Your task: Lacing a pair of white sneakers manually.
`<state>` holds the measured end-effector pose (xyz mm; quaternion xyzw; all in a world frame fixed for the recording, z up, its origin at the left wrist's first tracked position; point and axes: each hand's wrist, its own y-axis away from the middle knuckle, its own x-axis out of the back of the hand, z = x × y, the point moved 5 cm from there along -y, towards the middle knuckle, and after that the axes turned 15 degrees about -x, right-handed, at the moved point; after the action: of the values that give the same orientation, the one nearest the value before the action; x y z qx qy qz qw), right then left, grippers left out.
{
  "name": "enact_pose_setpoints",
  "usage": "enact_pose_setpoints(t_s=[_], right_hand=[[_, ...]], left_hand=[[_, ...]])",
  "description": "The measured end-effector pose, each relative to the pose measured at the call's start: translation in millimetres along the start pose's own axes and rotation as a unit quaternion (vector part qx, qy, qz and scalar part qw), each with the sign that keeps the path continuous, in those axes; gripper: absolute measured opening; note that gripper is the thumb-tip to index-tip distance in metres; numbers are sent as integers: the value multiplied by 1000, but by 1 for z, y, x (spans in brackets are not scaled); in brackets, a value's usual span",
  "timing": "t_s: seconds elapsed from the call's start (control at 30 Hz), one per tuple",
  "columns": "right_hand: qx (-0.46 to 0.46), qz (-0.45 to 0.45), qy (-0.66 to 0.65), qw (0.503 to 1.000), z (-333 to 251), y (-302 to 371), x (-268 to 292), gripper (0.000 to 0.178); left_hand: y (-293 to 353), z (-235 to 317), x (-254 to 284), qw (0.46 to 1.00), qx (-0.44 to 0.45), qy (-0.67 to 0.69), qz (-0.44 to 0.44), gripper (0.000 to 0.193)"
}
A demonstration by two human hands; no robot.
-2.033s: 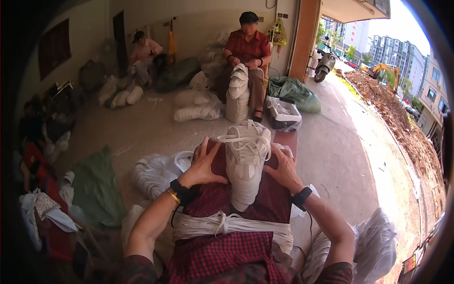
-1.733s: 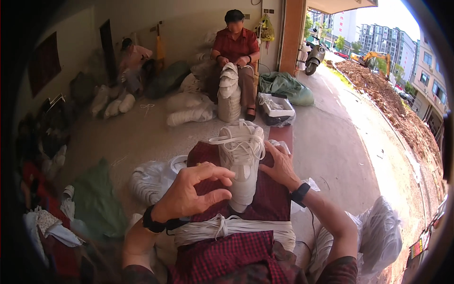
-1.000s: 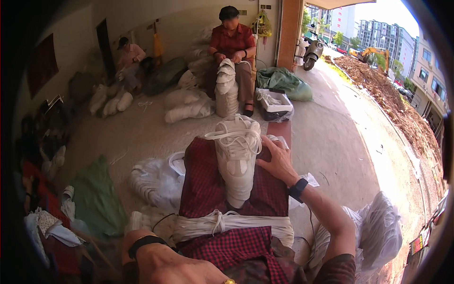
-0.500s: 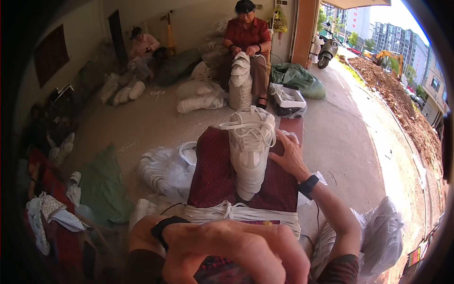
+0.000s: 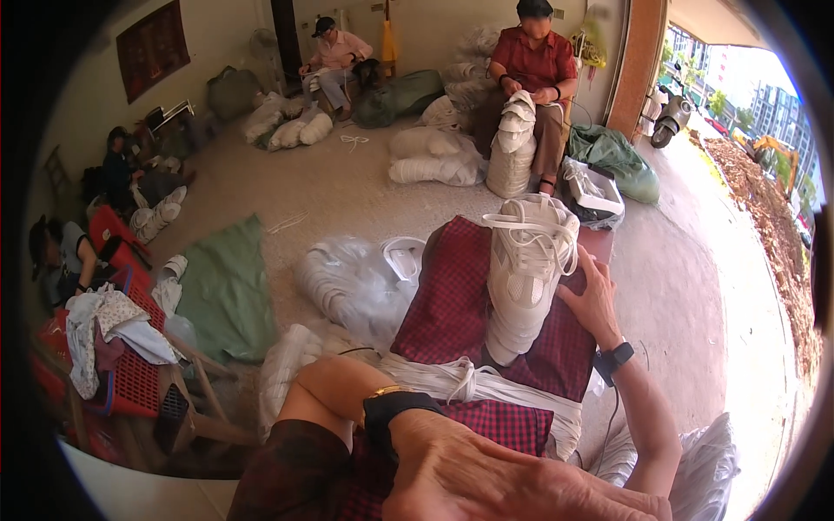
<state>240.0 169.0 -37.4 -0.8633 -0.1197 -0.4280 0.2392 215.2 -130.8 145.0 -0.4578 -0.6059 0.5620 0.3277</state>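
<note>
A pale, partly laced shoe upper [image 5: 526, 252] tops a nested stack of uppers on the dark red checked cloth [image 5: 443, 286] over my lap. A loose white lace loops across its top. My right hand [image 5: 595, 300] rests at the upper's right side, thumb and fingers apart, fingertips against or very near its edge. My left hand [image 5: 512, 473] is large and close at the bottom, back upward; its fingers run past the lower edge and cannot be seen. A bundle of white laces [image 5: 486, 386] is tied across the cloth, between the stack and my left hand.
Bagged uppers [image 5: 347, 278] lie left of the cloth, near a green sheet [image 5: 226, 286]. A red plastic chair [image 5: 135, 382] with clothes stands at left. A co-worker in red [image 5: 539, 65] sits ahead with another stack, beside a box of laces [image 5: 592, 187]. Other people sit further left.
The view has swung left, so the scene sits further right. My left hand has moved right and down, its fingers leaving the picture. My right hand stays beside the upper.
</note>
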Motion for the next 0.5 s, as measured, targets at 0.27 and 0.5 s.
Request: enact_pose_setpoints(t_s=[0.27,0.5], right_hand=[[-8,5,12,1000,-6,5,4,85],[-2,7,-6,1000,-7,4,7,85]], left_hand=[[13,-5,-9,996,63,61,35,93],[7,-6,-8,991,96,85,49,86]])
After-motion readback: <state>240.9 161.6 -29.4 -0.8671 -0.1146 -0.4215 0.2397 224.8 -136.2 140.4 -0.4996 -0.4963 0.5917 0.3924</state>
